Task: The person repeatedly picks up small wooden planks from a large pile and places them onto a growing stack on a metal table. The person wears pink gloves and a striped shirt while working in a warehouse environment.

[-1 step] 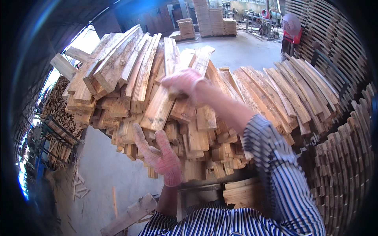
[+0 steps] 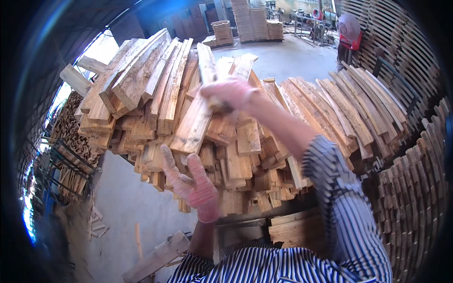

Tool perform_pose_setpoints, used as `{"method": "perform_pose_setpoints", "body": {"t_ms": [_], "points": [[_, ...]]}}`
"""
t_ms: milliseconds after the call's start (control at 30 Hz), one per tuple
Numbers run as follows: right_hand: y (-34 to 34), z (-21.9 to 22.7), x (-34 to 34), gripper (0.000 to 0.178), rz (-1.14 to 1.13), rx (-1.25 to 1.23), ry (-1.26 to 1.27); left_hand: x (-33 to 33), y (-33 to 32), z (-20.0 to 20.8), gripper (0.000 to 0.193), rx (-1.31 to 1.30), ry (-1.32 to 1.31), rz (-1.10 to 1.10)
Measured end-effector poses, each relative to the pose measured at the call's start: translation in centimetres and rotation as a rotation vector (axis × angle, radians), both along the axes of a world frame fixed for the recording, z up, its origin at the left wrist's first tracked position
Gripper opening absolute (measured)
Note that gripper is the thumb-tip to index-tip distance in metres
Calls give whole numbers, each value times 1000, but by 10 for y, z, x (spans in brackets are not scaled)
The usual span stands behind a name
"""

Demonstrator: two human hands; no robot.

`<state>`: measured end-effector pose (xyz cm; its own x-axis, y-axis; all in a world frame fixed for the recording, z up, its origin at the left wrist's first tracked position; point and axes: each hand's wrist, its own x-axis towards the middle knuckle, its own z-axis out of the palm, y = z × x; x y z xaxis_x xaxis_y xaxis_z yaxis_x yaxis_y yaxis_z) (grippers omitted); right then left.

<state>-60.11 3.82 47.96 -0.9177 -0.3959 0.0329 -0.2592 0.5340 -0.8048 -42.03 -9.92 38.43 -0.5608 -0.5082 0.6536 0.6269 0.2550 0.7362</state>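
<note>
My right hand [image 2: 231, 93], in a pink knit glove, lies across the middle of a wooden plank [image 2: 192, 129] on top of the pile. Its fingers curl at the plank's right edge, somewhat blurred; a dark brownish patch shows under them. Below the plank's near end is my left hand [image 2: 197, 191], gloved alike, with the fingers stretched out and spread apart. Their tips reach up on either side of that end; whether they touch it I cannot tell. Around both hands lies a large pile of rough planks [image 2: 238, 165], their cut ends facing me.
More planks lie side by side [image 2: 325, 113] on the right of the pile. Tall slatted wood stacks [image 2: 410, 198] stand at the right. Loose offcuts [image 2: 158, 257] lie at the lower left. Behind are pale stacks [image 2: 250, 21] and a person in red [image 2: 349, 40].
My right hand has shifted slightly to the right and away from me. The plank under it has turned a little. My left hand has hardly moved.
</note>
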Motion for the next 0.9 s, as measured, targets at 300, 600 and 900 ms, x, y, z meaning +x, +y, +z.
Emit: {"method": "perform_pose_setpoints", "body": {"t_ms": [300, 600, 900], "points": [[52, -68, 52, 89, -180, -764, -141, -50, 33, 3, 51, 46, -55, -382], [69, -49, 74, 42, -165, -730, -345, -57, 27, 86, 38, -931, -194, -307], [81, -68, 69, 74, -496, -650, -398, -238, 12, 102, 51, -1670, -756, 105]]}}
